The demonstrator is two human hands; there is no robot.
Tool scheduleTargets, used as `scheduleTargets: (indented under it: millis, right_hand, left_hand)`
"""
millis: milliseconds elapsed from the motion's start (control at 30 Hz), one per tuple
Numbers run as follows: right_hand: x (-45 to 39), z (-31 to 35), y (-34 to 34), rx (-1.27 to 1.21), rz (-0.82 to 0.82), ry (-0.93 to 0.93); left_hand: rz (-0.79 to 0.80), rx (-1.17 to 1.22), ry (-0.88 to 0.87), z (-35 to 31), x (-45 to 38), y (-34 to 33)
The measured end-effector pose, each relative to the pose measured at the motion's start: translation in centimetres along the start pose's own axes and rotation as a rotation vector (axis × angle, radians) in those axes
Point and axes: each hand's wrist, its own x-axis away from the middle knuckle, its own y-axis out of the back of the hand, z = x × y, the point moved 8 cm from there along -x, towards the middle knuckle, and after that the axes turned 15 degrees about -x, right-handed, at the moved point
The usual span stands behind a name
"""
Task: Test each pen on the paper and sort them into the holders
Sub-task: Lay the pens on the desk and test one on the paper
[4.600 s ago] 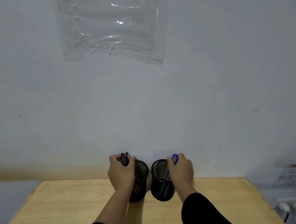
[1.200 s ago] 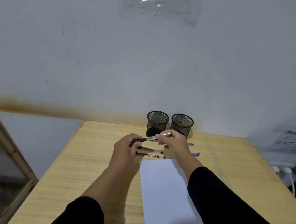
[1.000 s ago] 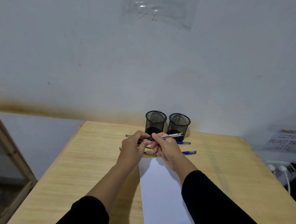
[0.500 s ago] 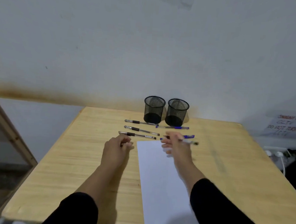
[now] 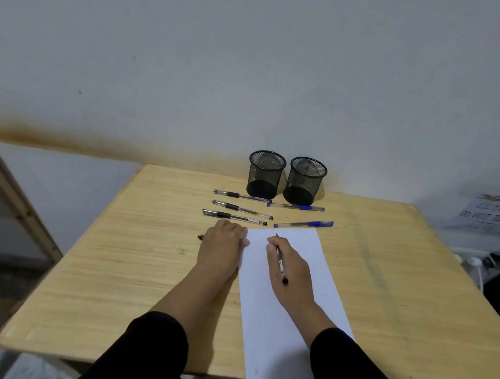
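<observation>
A white paper sheet (image 5: 282, 321) lies on the wooden table (image 5: 123, 264). My right hand (image 5: 289, 266) grips a black pen (image 5: 280, 263) in a writing hold, its tip touching the sheet's top part. My left hand (image 5: 222, 246) is a closed fist at the sheet's left edge, with a small dark pen cap (image 5: 200, 237) poking out of it. Beyond the hands, three black pens (image 5: 242, 209) lie in a row on the left and two blue pens (image 5: 303, 224) on the right. Two black mesh holders (image 5: 265, 174) (image 5: 305, 180) stand upright and empty by the wall.
A grey wall rises right behind the holders. A paper sign (image 5: 487, 216) and white plugs with cables (image 5: 476, 262) sit off the table's right side. A wooden frame (image 5: 16, 206) leans at the left.
My right hand has turned the pen into a writing hold and brought its tip down onto the paper. My left fist has slid up against the sheet's left edge.
</observation>
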Motion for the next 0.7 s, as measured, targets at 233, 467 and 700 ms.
scheduleTargets:
  millis: [233,467,700]
  right_hand:
    - [-0.4,0.7,2.3,-0.173,-0.002,0.024]
    - [-1.4,-1.2,1.2,-0.506,-0.087,-0.41]
    - [-1.7,0.2,-2.1,-0.515,-0.068,-0.354]
  left_hand:
    - [0.011,0.073,0.062,0.5,1.3,-0.3]
    - [-0.017,0.309,0.112,1.0,4.2,0.2]
    - [-0.058,0.384,0.242,2.9,4.3,0.8]
